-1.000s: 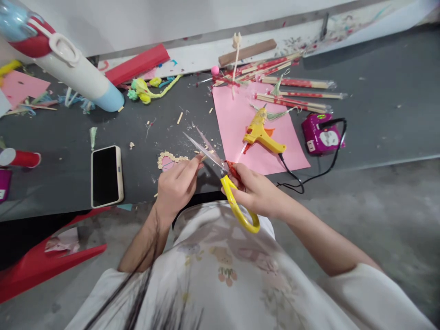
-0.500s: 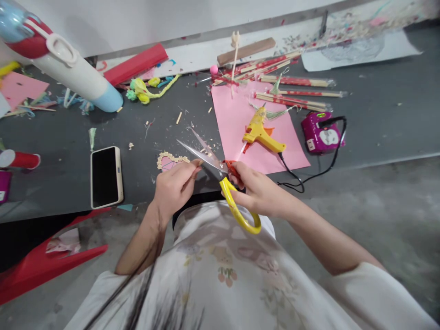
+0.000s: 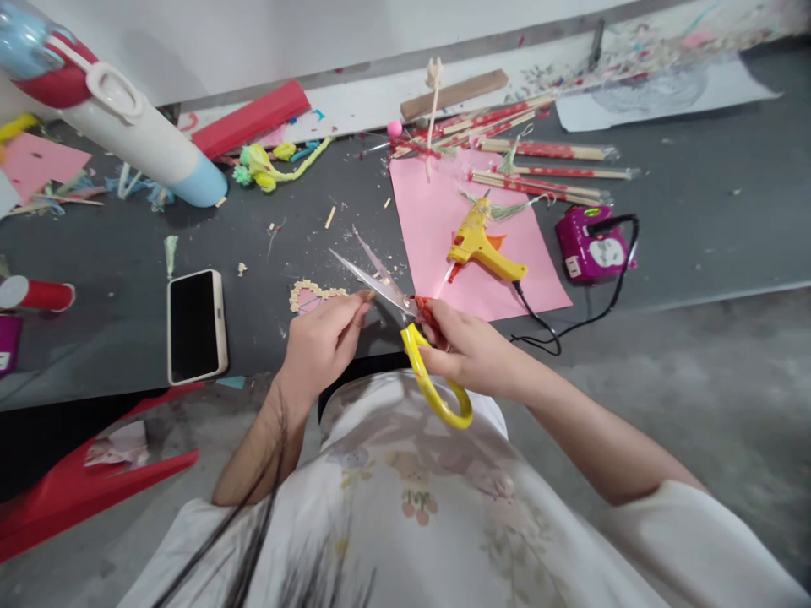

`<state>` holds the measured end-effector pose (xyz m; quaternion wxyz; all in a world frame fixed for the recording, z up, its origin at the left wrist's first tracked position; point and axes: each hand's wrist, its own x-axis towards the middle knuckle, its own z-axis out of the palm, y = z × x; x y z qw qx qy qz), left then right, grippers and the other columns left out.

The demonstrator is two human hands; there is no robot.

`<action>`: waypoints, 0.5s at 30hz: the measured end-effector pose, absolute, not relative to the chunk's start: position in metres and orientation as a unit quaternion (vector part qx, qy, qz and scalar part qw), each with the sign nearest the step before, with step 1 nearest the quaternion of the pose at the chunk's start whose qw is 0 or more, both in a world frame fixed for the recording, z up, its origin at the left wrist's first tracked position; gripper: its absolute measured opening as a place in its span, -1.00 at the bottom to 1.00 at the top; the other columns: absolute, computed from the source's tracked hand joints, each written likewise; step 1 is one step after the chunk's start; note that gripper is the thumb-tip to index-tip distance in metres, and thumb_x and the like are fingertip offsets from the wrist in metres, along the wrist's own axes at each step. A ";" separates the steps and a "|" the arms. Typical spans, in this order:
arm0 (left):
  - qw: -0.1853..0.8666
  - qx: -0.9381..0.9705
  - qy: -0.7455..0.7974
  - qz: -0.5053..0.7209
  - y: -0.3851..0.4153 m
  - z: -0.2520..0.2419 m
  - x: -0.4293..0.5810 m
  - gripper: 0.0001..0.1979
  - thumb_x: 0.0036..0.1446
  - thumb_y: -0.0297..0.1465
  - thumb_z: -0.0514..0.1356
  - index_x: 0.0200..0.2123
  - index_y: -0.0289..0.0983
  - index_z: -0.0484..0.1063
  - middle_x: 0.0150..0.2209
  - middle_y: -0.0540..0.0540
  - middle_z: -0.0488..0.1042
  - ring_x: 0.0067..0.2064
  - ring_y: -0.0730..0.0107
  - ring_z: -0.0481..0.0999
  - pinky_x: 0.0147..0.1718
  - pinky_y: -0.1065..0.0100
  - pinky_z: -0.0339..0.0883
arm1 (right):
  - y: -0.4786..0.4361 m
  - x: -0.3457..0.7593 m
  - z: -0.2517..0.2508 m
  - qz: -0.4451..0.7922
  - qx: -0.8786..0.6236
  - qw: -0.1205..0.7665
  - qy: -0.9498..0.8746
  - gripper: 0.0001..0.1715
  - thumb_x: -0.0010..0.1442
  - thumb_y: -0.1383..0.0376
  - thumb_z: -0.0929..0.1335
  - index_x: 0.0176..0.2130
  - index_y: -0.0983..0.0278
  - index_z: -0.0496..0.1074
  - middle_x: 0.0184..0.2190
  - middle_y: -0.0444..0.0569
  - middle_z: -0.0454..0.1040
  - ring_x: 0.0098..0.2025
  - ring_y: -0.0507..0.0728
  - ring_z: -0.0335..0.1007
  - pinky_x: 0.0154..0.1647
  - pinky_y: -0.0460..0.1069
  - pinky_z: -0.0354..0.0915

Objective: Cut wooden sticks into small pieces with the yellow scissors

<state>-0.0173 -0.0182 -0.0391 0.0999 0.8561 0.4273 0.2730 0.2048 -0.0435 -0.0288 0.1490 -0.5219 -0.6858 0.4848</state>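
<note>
My right hand [image 3: 465, 346] grips a pair of scissors [image 3: 373, 280] by its handles, one yellow and one red-orange, and the blades stand apart, pointing up and left. My left hand [image 3: 326, 342] is closed in a pinch just left of the blades. Whatever its fingertips hold is too small to make out. Partly hidden behind that hand, a pink piece edged with small pale wooden bits [image 3: 304, 295] lies on the dark table. Tiny cut bits are scattered around the blades.
A yellow glue gun [image 3: 475, 241] rests on pink paper [image 3: 424, 219], near a purple power block [image 3: 596, 245] with a black cord. Bundled sticks [image 3: 545, 150] lie behind. At left are a phone [image 3: 195, 325], a bottle [image 3: 145, 127] and a red thread spool [image 3: 44, 294].
The scissors and my right hand have shifted slightly left, with the yellow handle swinging a little the same way. My left hand has barely moved.
</note>
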 end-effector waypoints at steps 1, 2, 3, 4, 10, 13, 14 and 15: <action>0.077 0.851 0.441 0.273 -0.019 -0.037 -0.016 -0.79 0.30 -0.43 0.05 -0.21 -0.28 0.49 -0.31 -0.10 0.58 -0.26 0.40 0.53 -0.21 0.40 0.35 | -0.043 0.204 -0.029 0.488 -0.526 0.153 -0.680 -0.65 0.17 0.04 0.29 -0.24 0.25 0.18 -0.34 -0.08 0.38 -0.38 0.07 0.27 -0.35 -0.02 0.20; 0.044 0.843 0.457 0.281 -0.020 -0.034 -0.013 -0.78 0.30 -0.41 0.05 -0.15 -0.28 0.49 -0.24 -0.14 0.57 -0.18 0.34 0.53 -0.14 0.34 0.34 | -0.042 0.203 -0.029 0.492 -0.531 0.158 -0.671 -0.64 0.16 0.03 0.28 -0.25 0.24 0.17 -0.35 -0.09 0.38 -0.37 0.07 0.27 -0.35 -0.01 0.20; 0.008 0.830 0.473 0.295 -0.023 -0.029 -0.011 -0.76 0.29 -0.40 0.06 -0.09 -0.29 0.48 -0.17 -0.17 0.56 -0.11 0.27 0.51 -0.08 0.28 0.33 | -0.041 0.202 -0.029 0.498 -0.538 0.163 -0.660 -0.63 0.16 0.01 0.28 -0.25 0.24 0.17 -0.36 -0.10 0.39 -0.37 0.07 0.28 -0.35 -0.01 0.21; -0.023 0.816 0.484 0.314 -0.026 -0.024 -0.007 -0.74 0.28 -0.40 0.07 -0.04 -0.28 0.47 -0.11 -0.20 0.54 -0.05 0.22 0.49 -0.02 0.21 0.31 | -0.040 0.200 -0.029 0.506 -0.544 0.167 -0.648 -0.63 0.16 0.00 0.28 -0.26 0.23 0.17 -0.38 -0.10 0.39 -0.37 0.08 0.29 -0.35 -0.01 0.22; 0.068 0.838 0.365 0.400 -0.042 0.007 0.018 -0.78 0.22 -0.46 0.05 -0.12 -0.17 0.42 -0.26 -0.09 0.54 -0.21 0.26 0.50 -0.13 0.17 0.37 | -0.032 0.188 -0.026 0.540 -0.552 0.162 -0.614 -0.67 0.14 0.04 0.29 -0.27 0.22 0.18 -0.39 -0.09 0.45 -0.33 0.12 0.36 -0.35 0.00 0.23; 0.079 0.864 0.336 0.366 -0.040 0.007 0.030 -0.87 0.20 -0.45 0.03 -0.32 -0.20 0.36 -0.38 -0.10 0.47 -0.32 0.27 0.43 -0.26 0.16 0.34 | -0.027 0.186 -0.025 0.534 -0.555 0.142 -0.622 -0.77 0.11 0.17 0.30 -0.31 0.22 0.15 -0.36 -0.05 0.49 -0.30 0.15 0.40 -0.34 0.00 0.23; 0.071 0.867 0.338 0.359 -0.038 0.005 0.032 -0.87 0.20 -0.45 0.02 -0.37 -0.21 0.33 -0.41 -0.11 0.45 -0.34 0.26 0.40 -0.30 0.16 0.32 | -0.026 0.186 -0.024 0.535 -0.556 0.135 -0.622 -0.79 0.10 0.20 0.30 -0.32 0.22 0.15 -0.35 -0.04 0.50 -0.28 0.17 0.41 -0.32 0.01 0.24; 0.063 0.868 0.341 0.356 -0.037 0.002 0.034 -0.85 0.21 -0.44 0.00 -0.40 -0.21 0.31 -0.42 -0.12 0.43 -0.35 0.26 0.38 -0.32 0.15 0.30 | -0.025 0.186 -0.024 0.538 -0.555 0.129 -0.622 -0.81 0.09 0.23 0.30 -0.32 0.22 0.15 -0.33 -0.03 0.51 -0.26 0.18 0.42 -0.31 0.02 0.25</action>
